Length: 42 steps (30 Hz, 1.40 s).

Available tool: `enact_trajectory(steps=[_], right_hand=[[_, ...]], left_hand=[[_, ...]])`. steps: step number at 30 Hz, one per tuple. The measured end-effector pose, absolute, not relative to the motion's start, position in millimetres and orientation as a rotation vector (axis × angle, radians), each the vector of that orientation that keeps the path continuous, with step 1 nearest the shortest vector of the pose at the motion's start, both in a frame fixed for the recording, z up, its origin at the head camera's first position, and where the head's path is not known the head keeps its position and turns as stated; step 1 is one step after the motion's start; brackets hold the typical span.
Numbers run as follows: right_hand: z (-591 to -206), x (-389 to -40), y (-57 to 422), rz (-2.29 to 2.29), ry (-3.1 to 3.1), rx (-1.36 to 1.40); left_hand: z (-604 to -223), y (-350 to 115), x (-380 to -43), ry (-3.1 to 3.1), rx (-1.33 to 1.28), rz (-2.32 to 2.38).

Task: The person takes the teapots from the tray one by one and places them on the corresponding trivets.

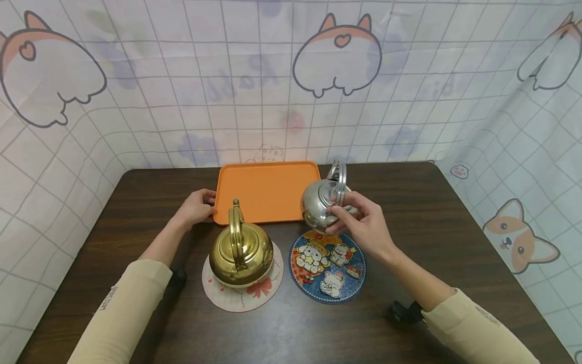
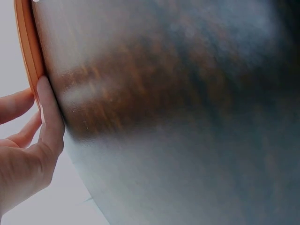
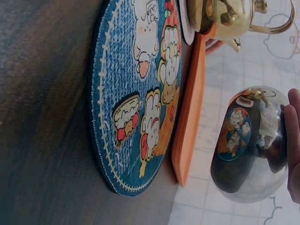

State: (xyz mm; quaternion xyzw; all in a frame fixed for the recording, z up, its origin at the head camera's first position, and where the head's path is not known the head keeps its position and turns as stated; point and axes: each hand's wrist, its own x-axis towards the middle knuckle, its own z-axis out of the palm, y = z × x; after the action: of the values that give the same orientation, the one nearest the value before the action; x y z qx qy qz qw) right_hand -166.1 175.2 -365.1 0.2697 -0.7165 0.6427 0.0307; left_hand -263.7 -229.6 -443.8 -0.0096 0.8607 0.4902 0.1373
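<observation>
My right hand [image 1: 366, 222] holds a silver kettle [image 1: 316, 205] near its upright handle [image 1: 341, 184]. The kettle is raised over the tray's near right corner and the far rim of a round blue mat [image 1: 305, 283]; the right wrist view shows space under its shiny base [image 3: 248, 154]. At the left edge of the orange tray [image 1: 268, 192], my left hand [image 1: 196, 206] pinches the rim, with the thumb and fingers on either side of it in the left wrist view. A gold kettle [image 1: 254, 253] stands on a round pink floral mat [image 1: 218, 293], close to the left forearm.
All of this is on a dark wooden table [image 1: 291, 333]. Cartoon animals decorate the blue mat. Behind and beside the table hangs a white gridded cloth [image 1: 254, 121] with corgi drawings. Dark wrist straps [image 1: 404, 312] sit below both cuffs.
</observation>
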Motion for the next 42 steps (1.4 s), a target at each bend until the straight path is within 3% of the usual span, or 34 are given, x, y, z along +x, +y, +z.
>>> enact_trajectory(steps=[30, 42], right_hand=[[-368, -131, 185, 1.939, -2.329, 0.834], [-390, -126, 195, 1.933, -2.247, 0.910]], left_hand=[[-442, -229, -266, 2.488, -0.049, 1.409], [-443, -229, -265, 2.492, -0.034, 1.399]])
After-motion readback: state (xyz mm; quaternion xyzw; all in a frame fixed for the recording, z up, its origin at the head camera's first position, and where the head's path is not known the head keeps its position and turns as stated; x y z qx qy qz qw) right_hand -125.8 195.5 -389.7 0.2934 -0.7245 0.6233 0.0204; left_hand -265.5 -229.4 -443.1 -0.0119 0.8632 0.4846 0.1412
